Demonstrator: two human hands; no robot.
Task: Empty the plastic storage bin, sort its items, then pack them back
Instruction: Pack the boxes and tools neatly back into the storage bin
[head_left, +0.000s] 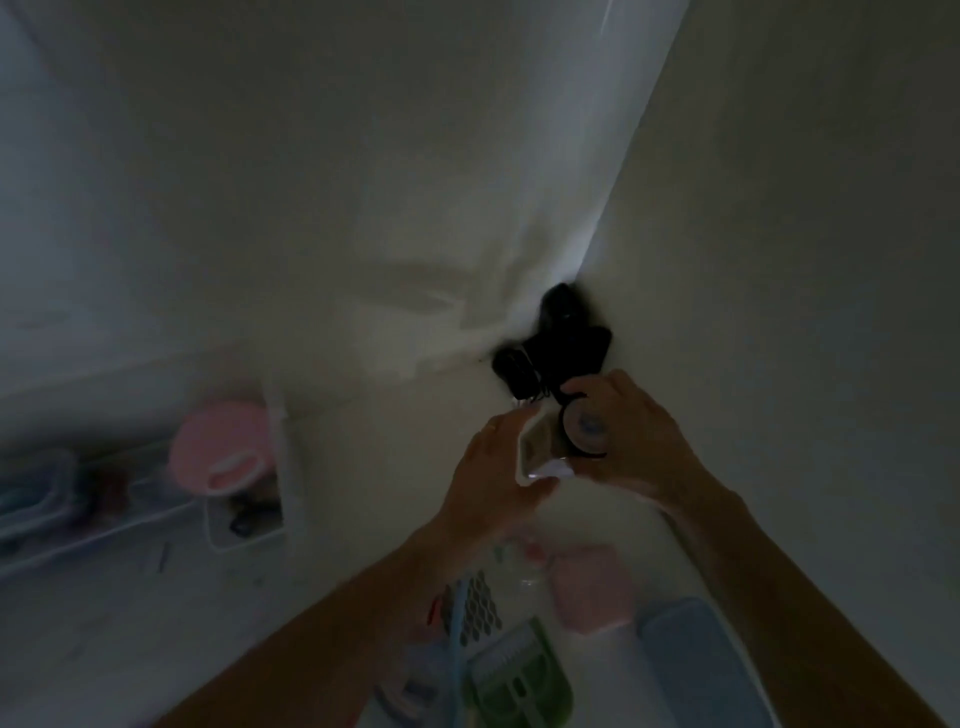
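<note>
Sorting step, likely: left hand grips small clear plastic case; right hand grips round black-rimmed lid at 3 o'clock. Next: place with like items.

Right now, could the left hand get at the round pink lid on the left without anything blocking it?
Probably not at once: the left hand grips a small clear case. The path to the pink lid looks open.
</note>
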